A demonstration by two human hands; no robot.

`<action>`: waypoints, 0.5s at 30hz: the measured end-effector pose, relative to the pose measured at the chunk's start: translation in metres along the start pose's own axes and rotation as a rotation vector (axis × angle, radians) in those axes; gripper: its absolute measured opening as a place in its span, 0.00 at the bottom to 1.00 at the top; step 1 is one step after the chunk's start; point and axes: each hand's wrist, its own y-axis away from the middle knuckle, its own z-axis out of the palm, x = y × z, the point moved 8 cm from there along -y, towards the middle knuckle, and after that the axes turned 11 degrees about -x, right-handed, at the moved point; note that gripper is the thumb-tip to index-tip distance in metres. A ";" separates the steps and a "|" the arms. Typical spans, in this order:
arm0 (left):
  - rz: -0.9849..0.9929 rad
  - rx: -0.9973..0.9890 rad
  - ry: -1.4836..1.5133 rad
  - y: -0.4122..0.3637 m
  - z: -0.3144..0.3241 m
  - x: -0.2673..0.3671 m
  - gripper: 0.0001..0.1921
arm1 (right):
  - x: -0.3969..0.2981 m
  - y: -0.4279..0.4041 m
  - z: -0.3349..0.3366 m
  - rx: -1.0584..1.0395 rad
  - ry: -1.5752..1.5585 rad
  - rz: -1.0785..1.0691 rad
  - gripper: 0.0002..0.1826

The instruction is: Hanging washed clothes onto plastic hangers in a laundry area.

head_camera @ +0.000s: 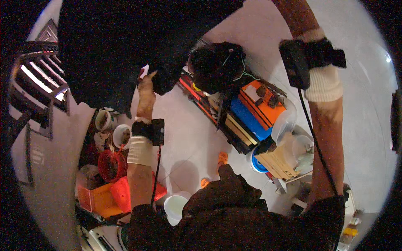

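Observation:
A very large, unlit black mass [119, 40], perhaps cloth, fills the upper left of the view. My left hand [146, 86] reaches up to its lower edge, with the thumb against the dark material and most fingers lost in shadow. Beside the thumb shows a small white patch [144, 71]. Whether the fingers close on the material is too dark to tell. My right hand is beyond the top edge; only that forearm is visible, stretched upward. Both wrists wear a pale ribbed band and a strapped black device with a cable.
On the floor to the right lie an orange case [267, 109], a blue case [243, 120], a cardboard box [278, 161] and clear plastic tubs [284, 125]. Left are a red basket [108, 161], white pots [122, 136] and an orange bin [102, 200]. A white bucket [174, 205] stands near my feet.

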 end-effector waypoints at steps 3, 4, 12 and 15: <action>0.256 0.006 -1.281 -0.027 0.005 0.010 0.28 | 0.018 0.023 -0.027 0.116 0.055 0.047 0.11; 0.267 -0.003 -1.240 -0.035 0.008 0.002 0.27 | 0.030 0.029 -0.033 0.150 0.091 0.076 0.11; 0.308 -0.277 -0.840 -0.129 0.077 0.005 0.24 | 0.145 0.140 -0.084 0.516 0.350 0.456 0.14; 0.345 -0.418 -0.815 -0.160 0.125 0.000 0.23 | 0.191 0.197 -0.080 0.642 0.290 0.514 0.14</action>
